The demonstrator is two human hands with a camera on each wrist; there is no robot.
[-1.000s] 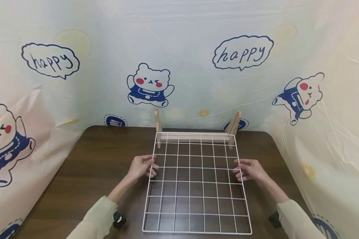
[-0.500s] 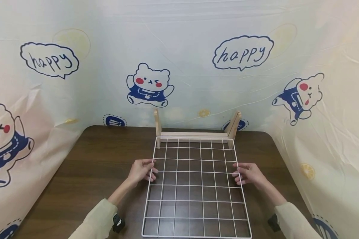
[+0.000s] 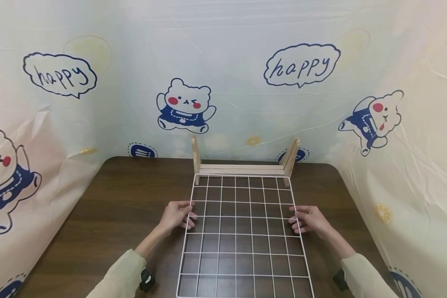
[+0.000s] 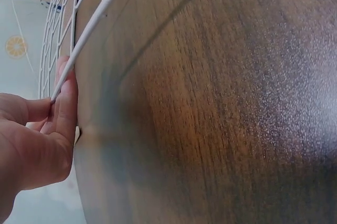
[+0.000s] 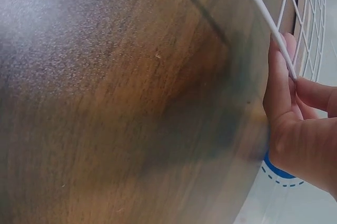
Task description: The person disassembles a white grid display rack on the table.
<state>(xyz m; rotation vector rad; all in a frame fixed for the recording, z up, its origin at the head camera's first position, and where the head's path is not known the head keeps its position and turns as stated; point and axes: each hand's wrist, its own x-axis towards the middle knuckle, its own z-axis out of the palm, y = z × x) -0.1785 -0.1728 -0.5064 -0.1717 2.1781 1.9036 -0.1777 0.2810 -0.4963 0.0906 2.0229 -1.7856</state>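
A white wire grid panel (image 3: 244, 235) is held above the table by both hands, its near edge running to the bottom of the head view. My left hand (image 3: 176, 216) pinches its left side rod between thumb and fingers. On the opposite side rod, my right hand (image 3: 310, 220) grips in the same way. Each wrist view shows the thumb on one side of the rod and the fingers under it, with a gap and a shadow on the wood below. The panel's far edge overlaps the front of a pale wooden stand (image 3: 242, 169) in the head view.
The stand has two upright wooden legs and a crossbar, near the back edge of the dark wooden table (image 3: 108, 215). A printed cloth curtain (image 3: 238, 116) closes off the back and both sides. Black devices sit at each wrist.
Both hands have brought the grid panel slightly toward the body, so its far edge now sits lower against the stand. The grip looks the same and the stand has not moved.
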